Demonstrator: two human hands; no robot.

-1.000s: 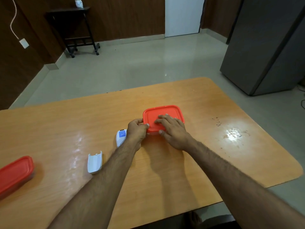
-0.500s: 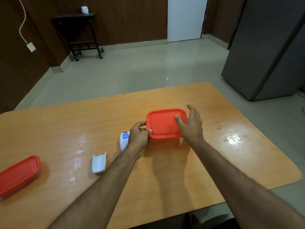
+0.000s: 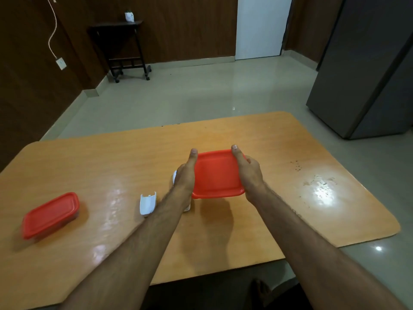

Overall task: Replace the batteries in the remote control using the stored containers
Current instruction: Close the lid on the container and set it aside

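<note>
A container with a red lid (image 3: pixel 216 173) is held between both my hands, lifted a little above the wooden table (image 3: pixel 134 157). My left hand (image 3: pixel 186 173) grips its left side and my right hand (image 3: pixel 248 173) grips its right side, thumbs along the lid's edges. The white remote control (image 3: pixel 175 175) lies under my left hand, mostly hidden by hand and forearm. Its detached white battery cover (image 3: pixel 147 202) lies on the table to the left. A second red-lidded container (image 3: pixel 51 214) sits at the far left.
The table's right part shows a bright glare patch and small dark specks (image 3: pixel 296 165). Beyond the table are a tiled floor, a dark side table (image 3: pixel 125 48) at the wall and a grey refrigerator (image 3: pixel 366 68) at the right.
My hands have shifted from the lid's top and corner to both sides of the container, and it has risen off the table toward me.
</note>
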